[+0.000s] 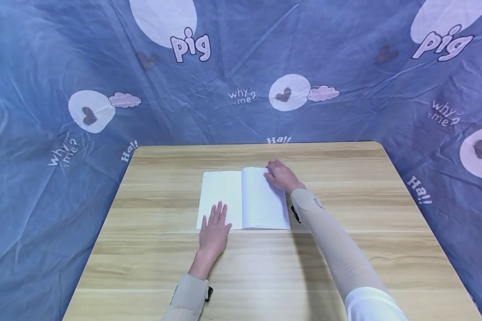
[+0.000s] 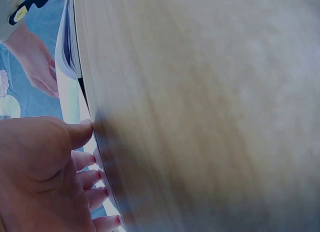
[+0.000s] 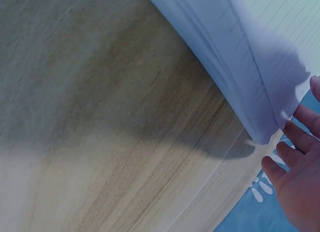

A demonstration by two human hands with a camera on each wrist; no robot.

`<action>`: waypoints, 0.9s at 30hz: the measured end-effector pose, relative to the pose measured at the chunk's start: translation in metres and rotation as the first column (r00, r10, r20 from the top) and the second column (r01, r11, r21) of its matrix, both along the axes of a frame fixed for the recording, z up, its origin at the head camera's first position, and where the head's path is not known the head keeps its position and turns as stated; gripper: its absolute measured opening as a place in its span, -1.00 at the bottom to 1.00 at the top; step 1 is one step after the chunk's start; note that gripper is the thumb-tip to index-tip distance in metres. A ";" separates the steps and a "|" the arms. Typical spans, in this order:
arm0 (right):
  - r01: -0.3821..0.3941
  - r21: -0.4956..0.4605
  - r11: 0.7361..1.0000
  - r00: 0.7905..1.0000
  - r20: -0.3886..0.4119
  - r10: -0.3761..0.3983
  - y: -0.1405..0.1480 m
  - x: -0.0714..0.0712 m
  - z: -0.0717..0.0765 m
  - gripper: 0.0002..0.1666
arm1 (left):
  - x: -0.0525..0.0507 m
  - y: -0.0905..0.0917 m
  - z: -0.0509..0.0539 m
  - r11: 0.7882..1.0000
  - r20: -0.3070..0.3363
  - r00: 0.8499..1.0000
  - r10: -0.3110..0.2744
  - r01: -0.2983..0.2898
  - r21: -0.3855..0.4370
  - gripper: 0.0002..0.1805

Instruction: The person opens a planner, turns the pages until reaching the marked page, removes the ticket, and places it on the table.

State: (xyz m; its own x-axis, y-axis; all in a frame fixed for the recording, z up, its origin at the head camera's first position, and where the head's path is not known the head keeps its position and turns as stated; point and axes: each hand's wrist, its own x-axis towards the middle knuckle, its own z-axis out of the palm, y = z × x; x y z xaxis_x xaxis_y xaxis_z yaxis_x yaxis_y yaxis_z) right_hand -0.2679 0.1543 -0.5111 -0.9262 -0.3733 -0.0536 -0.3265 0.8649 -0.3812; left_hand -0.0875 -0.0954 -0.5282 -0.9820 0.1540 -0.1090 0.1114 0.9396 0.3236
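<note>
An open notebook [image 1: 261, 200] lies on the wooden table, its left page [image 1: 221, 187] plain and its right page ruled. My left hand [image 1: 214, 232] rests flat on the lower part of the left page, fingers straight and spread. At the notebook's top right corner is my right hand [image 1: 283, 176]. In the right wrist view, its fingertips [image 3: 296, 134] touch the corner of the ruled pages [image 3: 280, 67], where the sheets stand slightly apart. The thumb stays apart from the index finger there. Page edges [image 2: 67, 47] curve upward in the left wrist view.
The wooden table [image 1: 152, 249] extends around the notebook on every side. A blue printed cloth [image 1: 209, 116] hangs behind the table and along both sides. Dark straps [image 1: 295, 214] show at the sleeves.
</note>
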 end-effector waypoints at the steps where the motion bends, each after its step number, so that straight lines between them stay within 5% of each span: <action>1: 0.000 -0.003 1.000 1.000 -0.004 0.000 0.000 0.000 0.000 -0.44 | 0.000 0.000 0.000 1.000 0.000 1.000 0.001 -0.001 -0.001 -0.35; 18: 0.027 -0.129 0.991 0.999 -0.037 -0.032 0.002 -0.001 0.004 -0.63 | 0.001 0.000 -0.001 1.000 -0.004 1.000 0.003 -0.003 -0.005 -0.34; 27: 0.074 -0.294 0.953 0.997 -0.004 -0.079 0.006 0.004 0.010 -0.75 | 0.000 0.000 0.000 1.000 -0.006 1.000 0.003 -0.003 0.009 -0.34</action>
